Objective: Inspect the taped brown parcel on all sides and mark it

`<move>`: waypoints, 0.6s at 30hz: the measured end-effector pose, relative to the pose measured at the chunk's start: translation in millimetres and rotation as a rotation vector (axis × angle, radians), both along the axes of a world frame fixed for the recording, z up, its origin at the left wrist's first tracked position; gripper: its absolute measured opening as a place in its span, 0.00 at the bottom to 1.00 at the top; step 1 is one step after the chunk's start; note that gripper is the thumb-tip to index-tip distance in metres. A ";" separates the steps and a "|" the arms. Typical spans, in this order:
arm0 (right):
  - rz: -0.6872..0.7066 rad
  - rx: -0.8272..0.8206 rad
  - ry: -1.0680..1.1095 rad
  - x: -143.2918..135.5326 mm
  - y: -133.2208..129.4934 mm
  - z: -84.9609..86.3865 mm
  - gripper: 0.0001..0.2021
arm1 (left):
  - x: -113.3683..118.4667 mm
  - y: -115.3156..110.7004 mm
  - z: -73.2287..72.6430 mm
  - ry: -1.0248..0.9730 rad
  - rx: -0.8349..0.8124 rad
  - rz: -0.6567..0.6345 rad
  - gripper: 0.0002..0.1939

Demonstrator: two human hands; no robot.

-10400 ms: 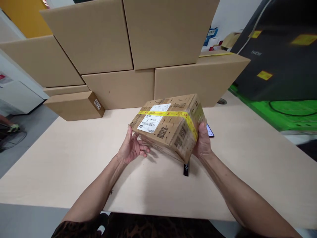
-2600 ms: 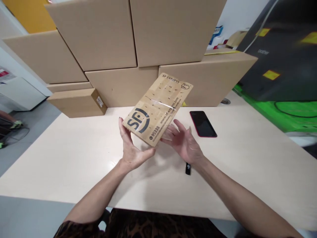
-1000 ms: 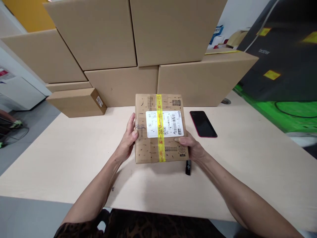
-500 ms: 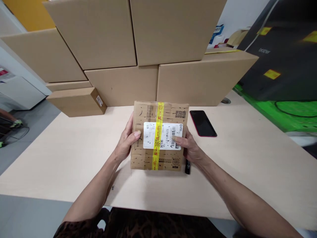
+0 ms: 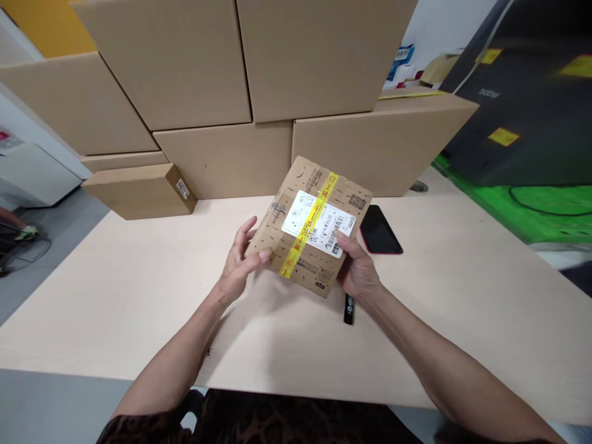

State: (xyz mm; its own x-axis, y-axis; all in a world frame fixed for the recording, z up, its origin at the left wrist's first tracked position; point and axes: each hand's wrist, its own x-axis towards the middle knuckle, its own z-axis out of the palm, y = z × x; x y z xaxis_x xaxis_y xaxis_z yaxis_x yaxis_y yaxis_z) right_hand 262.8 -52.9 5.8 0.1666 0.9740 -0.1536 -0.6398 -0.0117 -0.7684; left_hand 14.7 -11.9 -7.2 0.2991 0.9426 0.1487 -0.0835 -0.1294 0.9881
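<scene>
Left hand (image 5: 238, 264) and right hand (image 5: 361, 268), part-curled, clasp a taped carton (image 5: 311, 227), contents hidden, by its left and right sides above the table (image 5: 139, 296); a closed box (image 5: 132, 196) sits far left

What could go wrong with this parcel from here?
The parcel is held tilted above the table; it might slip if the left hand or right hand loosens. Dropped, it could strike the phone or the black object lying near the right hand. The right thumb covers part of the white label, which may hinder reading it.
</scene>
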 end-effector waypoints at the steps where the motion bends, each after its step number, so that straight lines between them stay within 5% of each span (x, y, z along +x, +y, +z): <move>1: 0.011 0.007 -0.002 0.8 0.7 0.4 0.28 | -1.8 1.7 1.3 -0.014 0.021 0.040 0.49; 7: 0.054 0.087 -0.051 14.5 9.0 2.4 0.27 | -15.2 4.5 15.5 0.098 0.407 0.231 0.55; 11: 0.031 0.036 -0.030 18.2 14.4 -4.6 0.29 | -11.0 -3.0 18.9 0.243 0.665 0.232 0.65; 18: -0.028 -0.011 -0.032 15.8 20.8 -22.5 0.23 | 2.5 -9.5 9.4 0.153 0.589 0.095 0.77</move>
State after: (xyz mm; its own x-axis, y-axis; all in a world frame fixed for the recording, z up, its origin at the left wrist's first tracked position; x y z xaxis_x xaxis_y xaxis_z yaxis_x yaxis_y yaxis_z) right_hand 278.6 -32.1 -16.7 0.1986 0.9672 -0.1582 -0.6155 -0.0026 -0.7882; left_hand 17.2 -21.4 2.3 0.2772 0.7389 0.6142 0.0924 -0.6568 0.7484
